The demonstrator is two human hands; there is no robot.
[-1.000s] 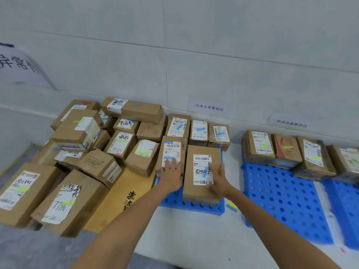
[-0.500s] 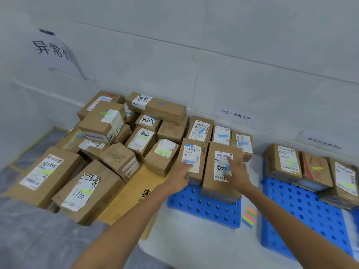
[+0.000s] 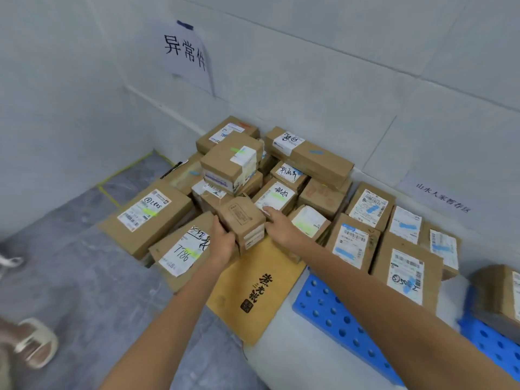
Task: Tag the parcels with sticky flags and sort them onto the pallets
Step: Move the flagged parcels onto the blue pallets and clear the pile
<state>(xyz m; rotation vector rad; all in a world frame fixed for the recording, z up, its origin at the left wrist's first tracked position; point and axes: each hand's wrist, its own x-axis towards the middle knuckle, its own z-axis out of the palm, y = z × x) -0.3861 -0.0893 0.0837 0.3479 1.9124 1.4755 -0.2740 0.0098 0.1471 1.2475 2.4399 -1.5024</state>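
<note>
Walls (image 3: pixel 337 66): white tile, two of them, meeting in a corner at upper left.
Floor (image 3: pixel 84 277): grey, with yellow tape (image 3: pixel 123 171) lines at left; white under the pallets.
Parcels (image 3: pixel 146 215): about eighteen brown cartons, some half hidden. About a dozen are heaped at centre, five sit in rows on the nearer pallet, and one is at the right edge.
Pallets (image 3: pixel 337 319): two, blue and holed, at lower right.
Signs (image 3: pixel 185 52): two white sheets on the walls, a large one at upper centre and a small one at right.
Envelope (image 3: pixel 253 291): one, tan and flat with black characters, just below the heap.
Sandal (image 3: pixel 36 342): one, on a foot at lower left.
Box (image 3: pixel 242 220): one small brown carton at frame centre, at the heap's front. It has a printed outline on top and white strips on the near face.
Left hand (image 3: pixel 222 243): fingers curled round the box's left edge.
Right hand (image 3: pixel 278 226): fingers straight, against the box's right side.
Flags (image 3: pixel 149 211): green on the heap's labels, blue on the pallet's.
</note>
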